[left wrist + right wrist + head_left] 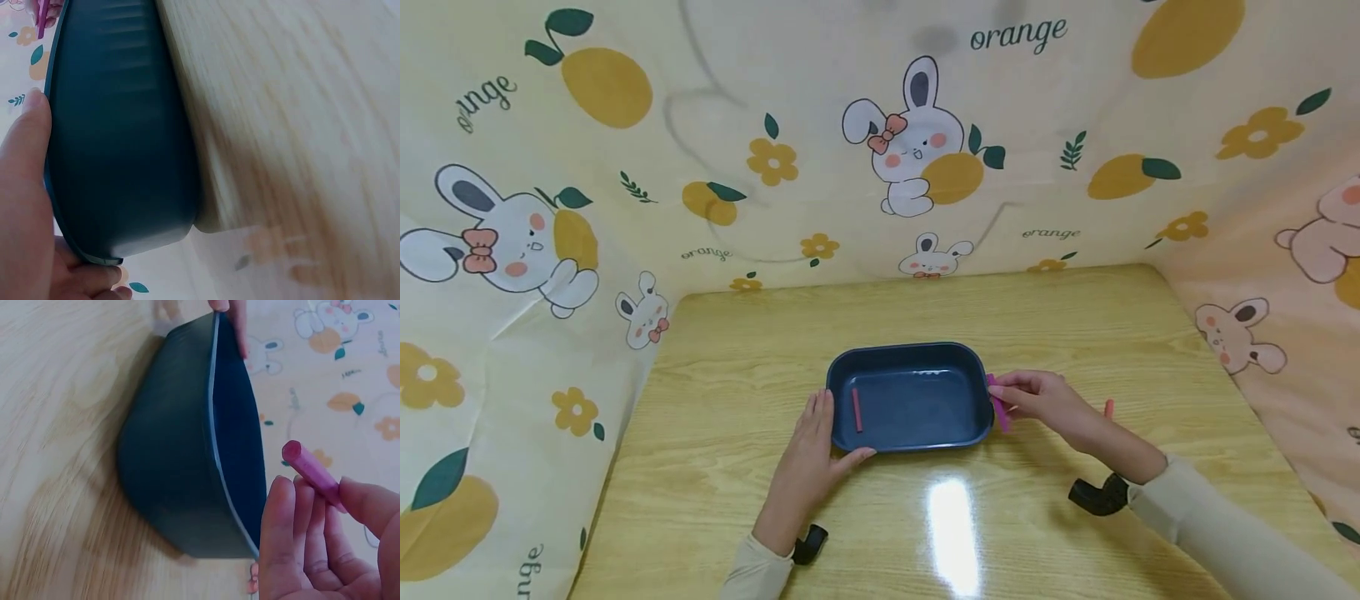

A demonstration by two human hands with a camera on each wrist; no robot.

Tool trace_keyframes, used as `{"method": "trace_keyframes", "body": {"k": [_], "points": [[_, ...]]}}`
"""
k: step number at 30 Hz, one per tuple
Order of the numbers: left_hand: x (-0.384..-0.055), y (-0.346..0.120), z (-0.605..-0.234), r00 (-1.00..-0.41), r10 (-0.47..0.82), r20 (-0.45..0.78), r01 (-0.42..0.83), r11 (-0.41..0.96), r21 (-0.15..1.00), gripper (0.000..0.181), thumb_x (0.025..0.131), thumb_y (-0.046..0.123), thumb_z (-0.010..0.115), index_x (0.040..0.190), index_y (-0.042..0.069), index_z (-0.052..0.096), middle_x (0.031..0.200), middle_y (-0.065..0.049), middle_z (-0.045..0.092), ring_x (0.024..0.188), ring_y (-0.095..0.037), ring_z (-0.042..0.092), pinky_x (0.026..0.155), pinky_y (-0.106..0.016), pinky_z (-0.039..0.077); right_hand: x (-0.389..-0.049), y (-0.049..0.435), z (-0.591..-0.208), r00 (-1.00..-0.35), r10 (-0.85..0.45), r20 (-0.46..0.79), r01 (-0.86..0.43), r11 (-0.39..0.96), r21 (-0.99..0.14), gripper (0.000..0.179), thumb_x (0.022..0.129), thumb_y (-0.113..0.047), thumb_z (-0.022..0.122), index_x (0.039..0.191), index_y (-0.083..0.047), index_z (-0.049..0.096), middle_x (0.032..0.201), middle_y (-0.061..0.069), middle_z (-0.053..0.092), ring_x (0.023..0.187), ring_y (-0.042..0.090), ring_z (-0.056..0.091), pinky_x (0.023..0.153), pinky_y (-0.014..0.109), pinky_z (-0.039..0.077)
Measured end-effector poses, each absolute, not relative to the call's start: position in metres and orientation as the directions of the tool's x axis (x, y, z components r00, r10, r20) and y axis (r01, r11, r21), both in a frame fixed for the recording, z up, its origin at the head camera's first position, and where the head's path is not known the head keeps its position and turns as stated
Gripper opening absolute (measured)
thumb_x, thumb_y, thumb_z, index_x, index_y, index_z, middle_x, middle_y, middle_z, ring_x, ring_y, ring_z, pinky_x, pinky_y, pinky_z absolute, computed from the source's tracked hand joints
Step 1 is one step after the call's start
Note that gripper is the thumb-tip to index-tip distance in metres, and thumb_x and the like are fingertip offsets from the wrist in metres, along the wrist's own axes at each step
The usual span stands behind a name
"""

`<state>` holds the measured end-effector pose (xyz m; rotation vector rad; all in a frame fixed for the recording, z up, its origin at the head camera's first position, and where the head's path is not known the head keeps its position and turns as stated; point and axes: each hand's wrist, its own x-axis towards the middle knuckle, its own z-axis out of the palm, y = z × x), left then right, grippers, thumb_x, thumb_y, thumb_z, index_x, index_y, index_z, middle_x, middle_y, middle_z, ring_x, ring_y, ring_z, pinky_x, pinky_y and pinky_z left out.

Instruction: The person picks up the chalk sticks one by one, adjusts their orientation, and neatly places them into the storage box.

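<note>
A dark blue rectangular tray (925, 412) with rounded corners sits on the table. Inside it, towards the left end, lies a thin red stick (857, 410). My left hand (801, 462) holds the tray's near left corner, thumb along the front rim and fingers along the left side. Just beyond the tray's right end, my right hand (1037, 404) pinches a pink crayon-like stick (312, 472) between thumb and fingers. The stick's flat end points up and away from the palm in the right wrist view. In the head view it overlaps the tray's right rim.
An orange-red stick (1108, 409) shows partly behind my right forearm on the wooden table (760, 333). A printed cloth (820, 100) with rabbits and oranges rises at the back and both sides. Black mounts (1097, 496) sit at my wrists.
</note>
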<state>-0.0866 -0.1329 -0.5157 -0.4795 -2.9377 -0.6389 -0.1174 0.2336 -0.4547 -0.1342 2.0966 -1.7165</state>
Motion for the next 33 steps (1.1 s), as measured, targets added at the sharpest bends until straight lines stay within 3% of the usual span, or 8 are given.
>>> {"method": "trace_keyframes", "body": {"k": [9,16,20,33], "points": [[-0.089,-0.132,-0.518,-0.951,0.282,0.125,0.308,0.867,0.391,0.106,0.077,0.076,0.043,0.149,0.005,0.014,0.152,-0.015,0.019,0.14,-0.026,0.011,0.109,-0.042,0.021,-0.123,0.222,-0.459,-0.899,-0.337,-0.28,0.224,0.196,-0.955,0.05,0.092,-0.031,0.058,0.119,0.012,0.053,0.093,0.021,0.064,0.096,0.04,0.061,0.082,0.033,0.052],[-0.089,-0.134,-0.519,-0.955,0.27,0.118,0.295,0.875,0.384,0.107,0.077,0.078,0.041,0.149,0.005,0.012,0.153,-0.015,0.016,0.141,-0.024,0.009,0.11,-0.041,0.02,-0.13,0.21,-0.459,-0.897,-0.353,-0.267,0.216,0.178,-0.96,0.043,0.093,-0.03,0.058,0.115,0.007,0.057,0.096,0.02,0.064,0.091,0.029,0.063,0.081,0.034,0.052],[-0.088,-0.136,-0.518,-0.952,0.274,0.137,0.306,0.87,0.387,0.106,0.077,0.077,0.043,0.149,0.004,0.013,0.152,-0.016,0.018,0.14,-0.025,0.011,0.109,-0.043,0.022,-0.133,0.203,-0.461,-0.896,-0.338,-0.287,0.245,0.162,-0.956,0.042,0.092,-0.029,0.059,0.114,0.007,0.057,0.096,0.016,0.065,0.092,0.031,0.063,0.08,0.033,0.053],[-0.088,-0.137,-0.516,-0.957,0.267,0.11,0.289,0.869,0.402,0.107,0.076,0.078,0.042,0.149,0.005,0.011,0.153,-0.014,0.016,0.14,-0.024,0.009,0.109,-0.043,0.021,-0.142,0.173,-0.468,-0.878,-0.34,-0.336,0.317,0.114,-0.942,0.048,0.092,-0.025,0.059,0.118,0.015,0.051,0.104,0.027,0.059,0.082,0.019,0.063,0.078,0.033,0.054]]}}
